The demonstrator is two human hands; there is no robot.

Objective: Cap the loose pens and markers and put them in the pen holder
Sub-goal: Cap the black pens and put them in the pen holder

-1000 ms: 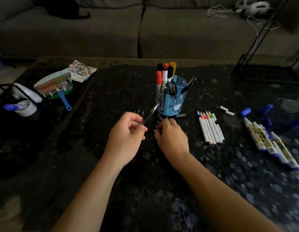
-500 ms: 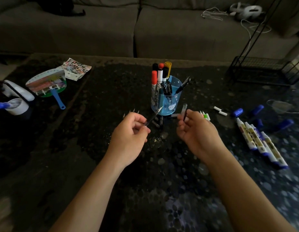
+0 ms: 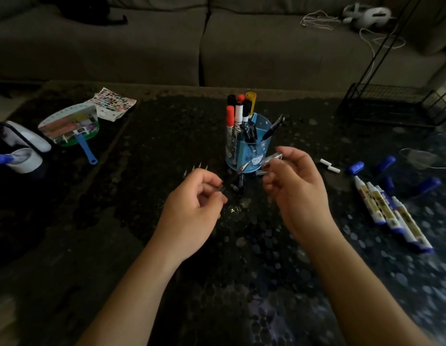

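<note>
The room is dim and the table (image 3: 152, 136) is dark and speckled, so dark items lying on it are hard to read: just beyond the left hand (image 3: 192, 211) only a few silvery pen tips (image 3: 200, 167) show, their barrels lost against the surface or behind the knuckles. Between the hands, near the holder's foot, some short dark pieces (image 3: 239, 182) lie together; whether they are caps cannot be told. The left hand pinches a slim dark pen (image 3: 238, 172) between thumb and curled fingers, most of its barrel hidden in the grip, its pale pointed tip uncapped and angled up toward the far right. The right hand (image 3: 298, 193) has its fingers curled round a small clear cap (image 3: 273, 158), held apart from the pen tip. Both are raised just in front of the blue translucent pen holder (image 3: 254, 151), which stands mid-table with capped markers upright inside. At the right, 3 white markers (image 3: 389, 211) lie side by side, blurred, with loose blue caps (image 3: 356, 167) beyond them.
</note>
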